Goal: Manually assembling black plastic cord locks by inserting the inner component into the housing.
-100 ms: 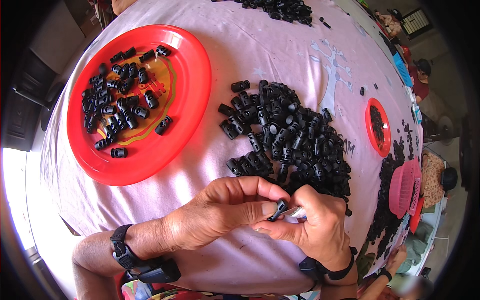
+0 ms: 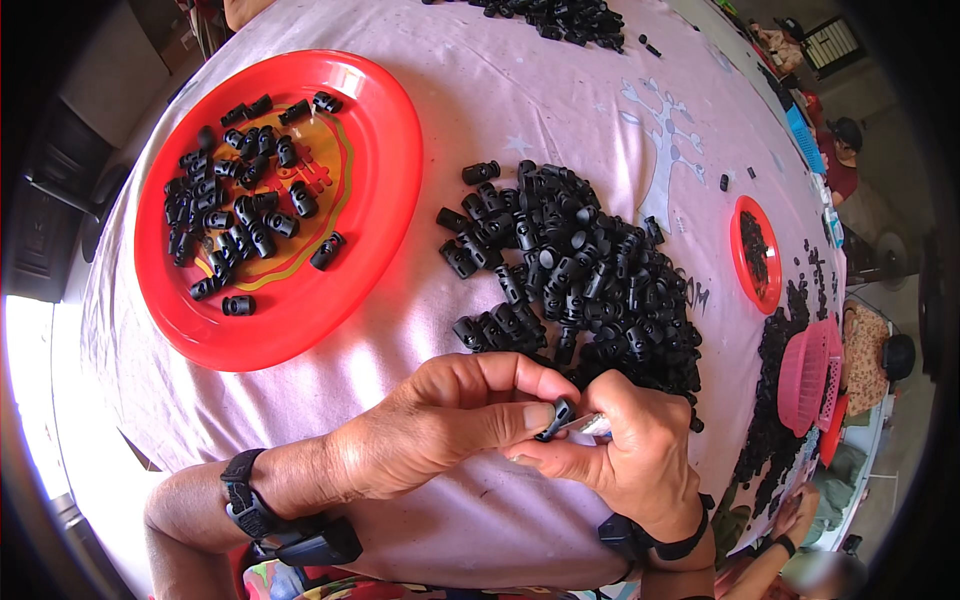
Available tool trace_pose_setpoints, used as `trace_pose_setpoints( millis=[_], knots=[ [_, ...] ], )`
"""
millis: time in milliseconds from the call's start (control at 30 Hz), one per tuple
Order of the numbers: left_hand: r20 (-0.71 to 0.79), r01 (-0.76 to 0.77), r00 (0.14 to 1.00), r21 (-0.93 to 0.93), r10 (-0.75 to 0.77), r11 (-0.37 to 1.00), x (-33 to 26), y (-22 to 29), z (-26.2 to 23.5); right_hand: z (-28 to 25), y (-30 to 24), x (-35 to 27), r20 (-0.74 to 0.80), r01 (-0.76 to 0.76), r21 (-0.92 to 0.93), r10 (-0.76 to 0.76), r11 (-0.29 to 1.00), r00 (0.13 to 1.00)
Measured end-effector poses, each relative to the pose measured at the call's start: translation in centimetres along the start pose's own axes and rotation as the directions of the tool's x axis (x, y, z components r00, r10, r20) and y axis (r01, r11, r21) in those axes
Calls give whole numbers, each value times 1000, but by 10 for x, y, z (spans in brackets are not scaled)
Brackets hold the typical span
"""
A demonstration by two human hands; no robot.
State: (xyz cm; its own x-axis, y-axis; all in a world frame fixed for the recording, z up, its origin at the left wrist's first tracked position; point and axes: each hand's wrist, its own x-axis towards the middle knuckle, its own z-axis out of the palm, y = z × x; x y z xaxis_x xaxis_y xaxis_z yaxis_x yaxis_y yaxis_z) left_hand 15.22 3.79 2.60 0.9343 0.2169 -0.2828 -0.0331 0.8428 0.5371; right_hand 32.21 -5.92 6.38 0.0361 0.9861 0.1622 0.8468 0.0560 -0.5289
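Observation:
Between the thumb and forefinger of my left hand (image 2: 440,425) is a black plastic cord lock (image 2: 557,418), held at a slant. My right hand (image 2: 635,455) grips a small thin blade (image 2: 590,424), pale and partly covered by the fingers. The blade's tip meets the cord lock, or comes very close to it. Just beyond both hands lies a large heap of black cord locks (image 2: 600,280) on the pink cloth. To the left a red plate (image 2: 385,170) with a yellow patterned middle carries several more cord locks (image 2: 250,215).
A pink cloth (image 2: 520,90) covers the table. Another black heap (image 2: 560,20) lies at the far edge. Along the right stand a small red plate (image 2: 740,250), a pink basket (image 2: 800,380) and scattered black pieces (image 2: 765,420). A co-worker's hand (image 2: 795,515) is at the lower right.
My hands, the cord lock and the blade stay practically where they were. The co-worker's hand at the lower right has shifted slightly.

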Motion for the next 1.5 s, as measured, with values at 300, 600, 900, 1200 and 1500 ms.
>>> trace_pose_setpoints(
  millis=[300,600,900,1200,1500],
  knots=[
    [3,8,1000,-21,-8,1000,1,0,0,0,1,0,-10,8,1,-8,1000,1000],
    [-5,-2,1000,-15,2,1000,0,-2,-1,2,2,-2,-29,26,-60,-28,998,999],
    [-32,10,999,16,-9,1000,0,0,1,1,3,0,-29,58,-88,-61,994,998],
    [-24,2,1000,-4,-2,1000,0,-2,-1,2,2,-1,-25,43,-61,-45,997,999],
    [-16,5,1000,-3,-5,1000,1,0,1,-1,-1,1,-4,35,-42,-35,998,999]
  ],
)
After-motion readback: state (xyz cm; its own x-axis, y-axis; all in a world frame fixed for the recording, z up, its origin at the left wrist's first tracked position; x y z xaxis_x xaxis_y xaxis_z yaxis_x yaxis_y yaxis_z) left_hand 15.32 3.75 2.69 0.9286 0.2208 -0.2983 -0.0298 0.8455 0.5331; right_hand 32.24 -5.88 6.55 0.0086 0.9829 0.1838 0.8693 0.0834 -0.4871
